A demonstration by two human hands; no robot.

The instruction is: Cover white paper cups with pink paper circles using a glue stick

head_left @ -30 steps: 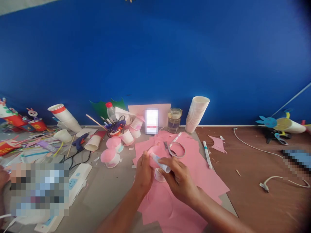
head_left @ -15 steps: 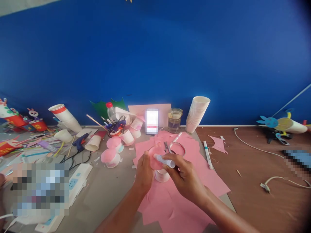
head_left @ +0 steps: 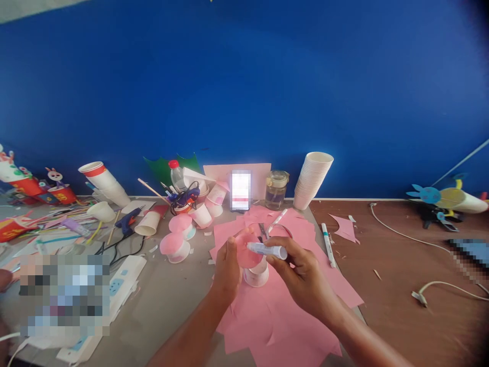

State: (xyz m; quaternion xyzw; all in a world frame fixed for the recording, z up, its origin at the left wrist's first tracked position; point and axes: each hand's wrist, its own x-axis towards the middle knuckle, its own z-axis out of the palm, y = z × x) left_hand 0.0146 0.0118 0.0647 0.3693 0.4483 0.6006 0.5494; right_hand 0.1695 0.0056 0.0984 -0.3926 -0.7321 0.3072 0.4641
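Observation:
In front of me, my left hand (head_left: 226,270) is closed on the edge of a round pink paper piece (head_left: 244,257), thumb on top. My right hand (head_left: 300,267) pinches a white glue stick (head_left: 272,250) between thumb and fingers. Its narrow end touches, or nearly touches, the pink circle. Just below the circle, a short white paper cup (head_left: 256,275) stands on stacked pink paper sheets (head_left: 278,316). Scissors (head_left: 263,230) lie behind the circle, partly covered, next to a roll of tape (head_left: 280,232) that my right hand partly hides.
Left of my hands sit pink-topped cups (head_left: 176,250), a hot glue gun (head_left: 129,220) and a power strip (head_left: 118,288). A phone (head_left: 240,191), a glass jar (head_left: 275,191) and a tall cup stack (head_left: 313,178) stand at the back. A marker (head_left: 328,244) lies to the right.
The glue stick has shifted slightly right with my right hand and lies more level. The pink circle is tilted a little differently, showing more of the cup below. My left hand keeps its hold.

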